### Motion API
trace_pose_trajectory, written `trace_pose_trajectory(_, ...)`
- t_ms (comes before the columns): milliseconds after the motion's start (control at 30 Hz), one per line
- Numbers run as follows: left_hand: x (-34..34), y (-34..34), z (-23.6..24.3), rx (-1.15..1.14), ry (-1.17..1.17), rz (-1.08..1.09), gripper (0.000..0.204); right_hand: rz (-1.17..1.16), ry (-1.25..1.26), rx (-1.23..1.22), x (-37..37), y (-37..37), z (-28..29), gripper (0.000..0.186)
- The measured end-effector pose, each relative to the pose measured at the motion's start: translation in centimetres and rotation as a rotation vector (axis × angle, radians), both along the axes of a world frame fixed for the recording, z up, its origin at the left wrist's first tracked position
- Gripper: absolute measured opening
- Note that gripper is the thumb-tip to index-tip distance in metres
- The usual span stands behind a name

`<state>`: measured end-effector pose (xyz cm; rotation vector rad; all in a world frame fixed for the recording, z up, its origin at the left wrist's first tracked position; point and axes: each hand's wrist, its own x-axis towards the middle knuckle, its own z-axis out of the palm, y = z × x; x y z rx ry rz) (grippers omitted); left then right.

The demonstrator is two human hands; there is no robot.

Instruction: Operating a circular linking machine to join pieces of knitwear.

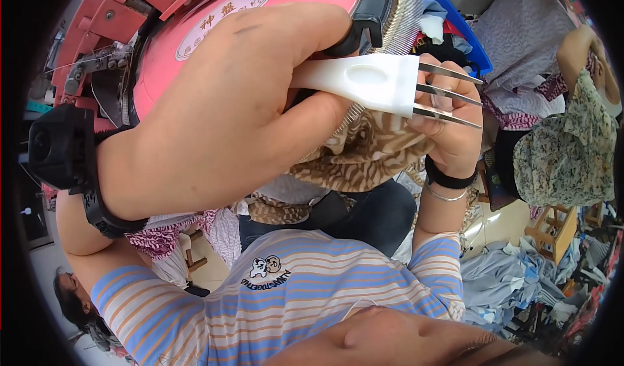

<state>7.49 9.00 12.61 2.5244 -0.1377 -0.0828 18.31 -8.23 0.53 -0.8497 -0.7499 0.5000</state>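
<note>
Against the pink machine (195, 15), the left hand (214, 112) grips a white fork tool (377, 83).

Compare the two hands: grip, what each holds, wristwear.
The left hand is closed in a fist around the white handle of a three-pronged metal tool; the right hand pinches the brown zebra-patterned fabric with its fingers behind the prongs. The left hand fills the view, nearest the camera; the right hand looks smaller, partly hidden. The left wrist carries a bulky black strapped device; the right wears a slim black band and a thin bracelet. Both work at the pink round machine.
</note>
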Motion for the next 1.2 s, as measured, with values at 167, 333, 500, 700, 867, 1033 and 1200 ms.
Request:
trace_pose_trajectory(167,-0.8,0.3,-0.6,-0.034,-0.094,0.02,0.024,0.18,0.15,-0.277,-2.3,0.7,1.9,0.04)
trace_pose_trajectory(333,-0.8,0.5,-0.4,-0.025,-0.076,-0.035,0.026,-0.146,-0.554,-0.203,-1.8,1.2,1.3,0.021)
trace_pose_trajectory(500,-1.1,0.6,-0.5,-0.035,-0.124,-0.021,0.025,-0.307,-0.653,-0.174,-2.1,1.0,1.9,0.02)
trace_pose_trajectory(700,-0.7,0.2,-0.8,-0.095,-0.088,0.012,0.027,-0.561,-0.851,-0.062,-1.2,0.8,2.2,0.02)
trace_pose_trajectory(867,-1.0,0.0,-1.0,-0.045,-0.168,0.025,0.029,-0.618,-0.84,-0.057,-0.9,1.1,1.9,0.021)
trace_pose_trajectory(1033,0.3,-0.5,-2.3,-0.187,-0.416,-0.127,0.033,-0.56,-0.745,-0.125,-0.6,1.0,2.2,0.021)
trace_pose_trajectory(1200,0.5,-1.0,-0.7,-0.044,-0.177,0.023,0.021,-0.637,-0.882,-0.043,0.8,1.2,2.0,0.019)
